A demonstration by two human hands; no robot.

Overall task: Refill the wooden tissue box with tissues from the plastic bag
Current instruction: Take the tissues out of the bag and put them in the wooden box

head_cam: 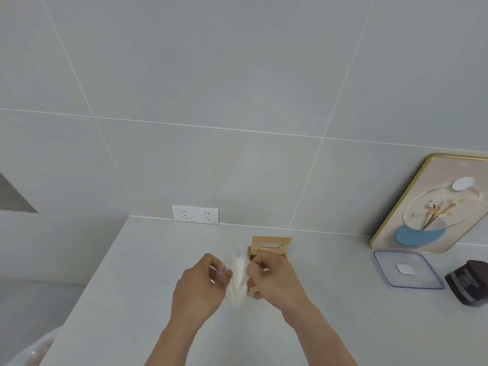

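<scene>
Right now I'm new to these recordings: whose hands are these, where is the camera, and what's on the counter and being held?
There is no machine here. One wide-angle camera worn on a person's head looks forward and down at their bare hands. The left hand and right hand both grip a clear plastic bag of white tissues, held between them just above the pale counter. Right behind it, partly hidden by the right hand, stands the wooden tissue box. Farther right lie a clear plastic lid and a dark jar, with a framed picture leaning on the tiled wall. Two wall sockets sit at the counter's back.
</scene>
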